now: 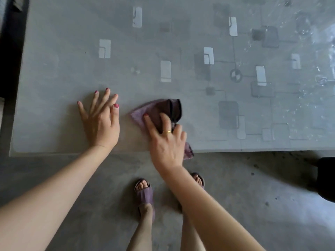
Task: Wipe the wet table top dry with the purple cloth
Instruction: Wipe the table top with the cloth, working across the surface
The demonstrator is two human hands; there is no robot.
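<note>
Cloth first: the crumpled purple cloth with a dark edge [155,113] lies on the grey table top printed with pale and dark rounded rectangles [63,69], close to its near edge, and one corner of it hangs over that edge beside the right wrist. The right hand [166,142] lies on top of the cloth with fingers stretched out and spread, pressing it flat against the surface; a gold ring [167,131] sits on one finger. Just to the left of it, apart from the cloth, the left hand [101,120] rests palm down on the bare table, fingers straight and fanned, holding nothing.

Far to the right of the right hand, streaks and beads of water [319,73] glisten over the pattern; around both hands the surface looks dull. Below the table edge runs a grey concrete floor [253,196], where two feet in purple open-toed slippers [145,194] stand under the forearms.

The right foot is mostly hidden behind the right forearm. A dark object [326,180] is cut off at the right border, and a dark strip [10,51] beyond the left hand cannot be made out. Part of the cloth is blurred.
</note>
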